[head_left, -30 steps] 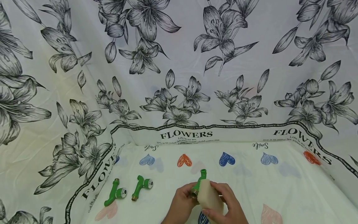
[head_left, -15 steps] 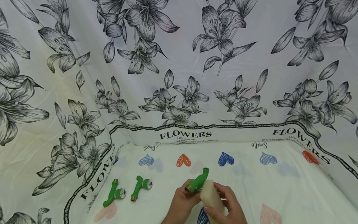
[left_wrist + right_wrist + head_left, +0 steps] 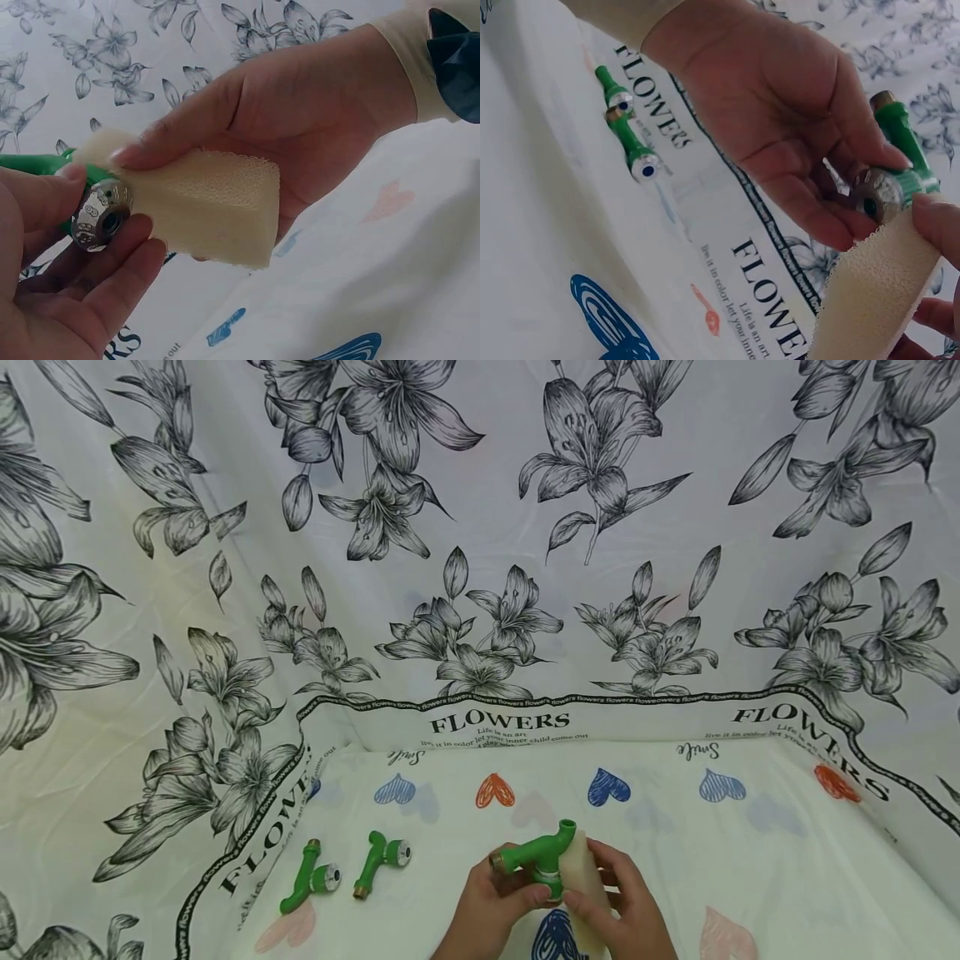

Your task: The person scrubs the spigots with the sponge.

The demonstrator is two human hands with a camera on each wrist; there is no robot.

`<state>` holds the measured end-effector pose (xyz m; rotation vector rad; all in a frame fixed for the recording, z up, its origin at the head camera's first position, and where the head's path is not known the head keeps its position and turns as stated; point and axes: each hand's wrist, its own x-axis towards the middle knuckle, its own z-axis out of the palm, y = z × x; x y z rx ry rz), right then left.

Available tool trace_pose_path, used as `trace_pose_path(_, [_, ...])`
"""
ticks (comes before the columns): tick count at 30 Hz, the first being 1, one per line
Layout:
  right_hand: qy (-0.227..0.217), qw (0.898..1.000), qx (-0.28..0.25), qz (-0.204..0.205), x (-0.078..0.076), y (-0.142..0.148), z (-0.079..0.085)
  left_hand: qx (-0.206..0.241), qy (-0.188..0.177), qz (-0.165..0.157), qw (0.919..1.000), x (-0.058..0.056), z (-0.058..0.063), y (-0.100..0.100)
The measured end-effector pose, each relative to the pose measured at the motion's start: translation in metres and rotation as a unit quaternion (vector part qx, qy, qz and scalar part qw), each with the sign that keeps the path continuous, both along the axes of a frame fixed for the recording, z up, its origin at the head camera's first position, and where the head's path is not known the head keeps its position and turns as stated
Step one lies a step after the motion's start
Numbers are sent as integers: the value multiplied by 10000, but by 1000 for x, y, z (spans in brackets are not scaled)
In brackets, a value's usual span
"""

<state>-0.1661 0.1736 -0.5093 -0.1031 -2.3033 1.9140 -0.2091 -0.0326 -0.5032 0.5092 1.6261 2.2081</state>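
My left hand [image 3: 491, 897] pinches a green tap [image 3: 543, 852] near its round knob, the brass threaded end pointing left and the spout up to the right. A cream sponge block [image 3: 582, 881] is gripped in my right hand [image 3: 626, 897], its side against the tap. The left wrist view shows the right thumb lying along the top of the sponge [image 3: 217, 202]. In the right wrist view the left fingers hold the tap's silver-capped knob [image 3: 881, 193] right beside the sponge's edge.
Two more green taps lie on the cloth to the left, one tap [image 3: 307, 878] farther out and another tap [image 3: 378, 862] nearer. White cloth [image 3: 450, 827] printed with hearts covers the surface. A flower-printed curtain [image 3: 480, 543] stands behind and at the left.
The tap has been turned in my left hand, so its threaded end swings from pointing down to pointing left and its knob now shows below. The sponge has shifted slightly right.
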Motion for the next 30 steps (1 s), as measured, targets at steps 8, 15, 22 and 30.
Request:
trace_pose_path(8, [-159, 9995, -252, 103, 2, -1, -2, 29, 106, -58, 9999, 0, 2, 1])
trace_pose_path(15, [-83, 9995, -210, 214, 10, -10, 4, -87, 41, 588, 9982, -3, -2, 4])
trace_pose_path(22, [-7, 9996, -152, 257, 12, -16, 8, -107, -130, 969, 9951, -3, -1, 7])
trace_pose_path(30, [66, 9994, -97, 321, 12, -20, 7, -123, 53, 1004, 9949, -4, -2, 6])
